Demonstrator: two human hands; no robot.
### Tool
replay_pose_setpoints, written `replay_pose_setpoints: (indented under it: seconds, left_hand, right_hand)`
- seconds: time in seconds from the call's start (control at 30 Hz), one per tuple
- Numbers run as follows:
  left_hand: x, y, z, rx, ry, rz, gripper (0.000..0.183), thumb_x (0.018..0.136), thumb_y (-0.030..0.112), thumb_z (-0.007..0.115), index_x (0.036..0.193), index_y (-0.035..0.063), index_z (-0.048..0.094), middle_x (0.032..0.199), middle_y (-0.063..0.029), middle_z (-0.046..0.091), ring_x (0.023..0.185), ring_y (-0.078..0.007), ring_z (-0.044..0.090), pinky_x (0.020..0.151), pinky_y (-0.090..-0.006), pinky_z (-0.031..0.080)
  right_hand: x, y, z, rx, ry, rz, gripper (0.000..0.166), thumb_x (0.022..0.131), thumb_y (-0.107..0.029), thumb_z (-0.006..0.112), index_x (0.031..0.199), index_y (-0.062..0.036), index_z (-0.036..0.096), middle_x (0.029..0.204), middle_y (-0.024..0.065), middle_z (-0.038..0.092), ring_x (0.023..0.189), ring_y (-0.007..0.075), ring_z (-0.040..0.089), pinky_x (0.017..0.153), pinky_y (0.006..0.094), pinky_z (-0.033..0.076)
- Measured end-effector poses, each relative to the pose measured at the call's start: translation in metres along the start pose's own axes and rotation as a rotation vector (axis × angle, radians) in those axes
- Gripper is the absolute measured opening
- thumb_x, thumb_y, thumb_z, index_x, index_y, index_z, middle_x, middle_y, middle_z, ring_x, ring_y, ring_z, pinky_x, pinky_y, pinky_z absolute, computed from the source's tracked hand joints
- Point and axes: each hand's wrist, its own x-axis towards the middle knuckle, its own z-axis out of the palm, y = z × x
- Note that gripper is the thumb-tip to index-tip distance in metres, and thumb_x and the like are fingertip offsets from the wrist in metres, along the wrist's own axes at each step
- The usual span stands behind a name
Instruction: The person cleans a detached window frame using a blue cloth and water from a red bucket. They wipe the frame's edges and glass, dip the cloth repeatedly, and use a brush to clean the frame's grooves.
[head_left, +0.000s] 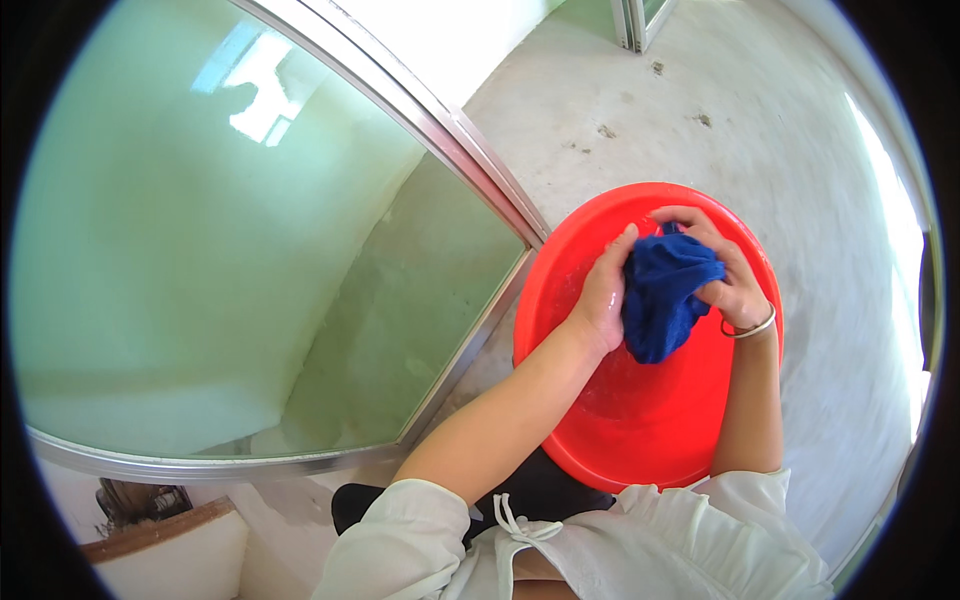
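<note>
Between my two hands a wet-looking dark blue cloth (664, 300) is bunched up over a red plastic basin (660, 442). My left hand (609, 289) presses against the cloth's left side, thumb up and the other fingers hidden behind it. From the upper right my right hand (724, 270) grips the cloth, its fingers bent around the top and side. A bangle (750, 328) circles my right wrist. Wet sheen shows on my left hand and on the basin's inner wall. How much water the basin holds I cannot tell.
A green-tinted glass panel (225, 285) in a metal frame (465, 375) stands close on the left, its corner near the basin rim. The concrete floor (750, 157) has small pits. A brown-edged pale block (172, 536) lies at lower left, and another framed panel (634, 26) stands at the top.
</note>
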Motion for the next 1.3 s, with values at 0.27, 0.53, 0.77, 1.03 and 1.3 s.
replay_pose_setpoints:
  seconds: [0.27,0.53,0.77,1.03,1.3]
  left_hand:
    - [0.009,-0.003,-0.027,-0.081,0.064,0.191,0.041,0.087,0.044,0.038,0.097,0.0079,0.053,0.094,-0.0069,0.056,0.088,-0.0199,0.055,0.08,-0.034,0.045]
    - [0.003,0.018,-0.017,0.051,-0.122,-0.064,0.052,0.084,0.056,0.037,0.094,0.0078,0.052,0.091,-0.0061,0.056,0.086,-0.019,0.054,0.079,-0.0348,0.044]
    - [0.001,0.002,-0.015,-0.248,-0.274,-0.314,0.047,0.083,0.053,0.042,0.1,0.011,0.052,0.097,-0.0053,0.056,0.092,-0.0181,0.054,0.079,-0.0332,0.046]
    - [0.001,0.009,-0.019,-0.485,-0.363,-0.409,0.029,0.084,0.043,0.048,0.073,0.0161,0.05,0.07,0.0011,0.051,0.064,-0.0093,0.05,0.056,-0.0262,0.044]
    - [0.007,-0.007,-0.008,0.876,0.537,0.673,0.015,0.076,0.012,0.06,0.069,0.004,0.049,0.066,-0.0069,0.051,0.062,-0.0216,0.051,0.055,-0.0327,0.042]
  right_hand:
    - [0.007,0.026,0.052,-0.23,0.326,0.041,0.048,0.062,-0.016,0.075,0.103,-0.0023,0.055,0.107,0.0136,0.052,0.097,0.0217,0.053,0.083,0.0308,0.042]
    - [0.006,0.009,0.056,-0.614,0.574,-0.091,0.022,0.057,0.0,0.061,0.077,-0.0008,0.051,0.071,0.0109,0.052,0.059,0.0247,0.054,0.056,0.0284,0.044]
    - [0.003,-0.013,0.063,-0.759,0.253,-0.621,0.047,0.046,-0.003,0.068,0.092,-0.0113,0.062,0.084,0.0104,0.054,0.069,0.0237,0.057,0.056,0.0316,0.046]
    - [0.007,-0.006,0.078,-0.928,0.191,-0.722,0.036,0.045,-0.011,0.071,0.079,-0.0116,0.06,0.089,0.0105,0.053,0.077,0.027,0.056,0.068,0.0395,0.044]
    - [0.003,0.019,0.083,0.198,0.878,0.063,0.011,0.076,-0.003,0.057,0.072,-0.0045,0.047,0.073,0.0025,0.049,0.067,0.0111,0.048,0.064,0.0226,0.041]
